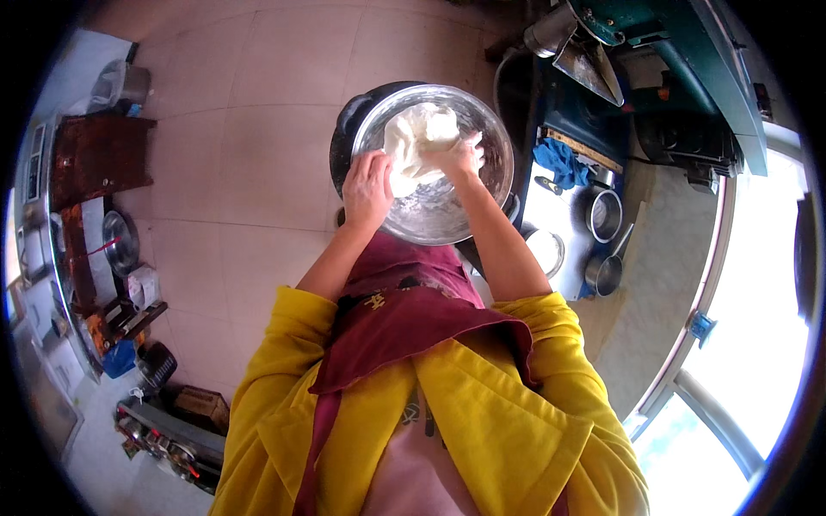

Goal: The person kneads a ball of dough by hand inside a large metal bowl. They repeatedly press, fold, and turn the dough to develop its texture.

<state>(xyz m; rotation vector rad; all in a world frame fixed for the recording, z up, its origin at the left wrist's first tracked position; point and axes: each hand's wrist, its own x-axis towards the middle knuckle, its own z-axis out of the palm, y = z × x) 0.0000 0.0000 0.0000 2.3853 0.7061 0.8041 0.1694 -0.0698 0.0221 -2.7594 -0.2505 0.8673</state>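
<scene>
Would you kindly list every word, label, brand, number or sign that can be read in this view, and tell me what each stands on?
Maroon apron: small yellow print on the creased front; I don't copy out printed text.
Pale pink shirt: dark marks between the yellow jacket's open fronts; too unclear to read.
Metal basin: no lettering that I can see.

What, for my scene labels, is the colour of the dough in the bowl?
Creamy white; the dough shows best in the head view.
</scene>
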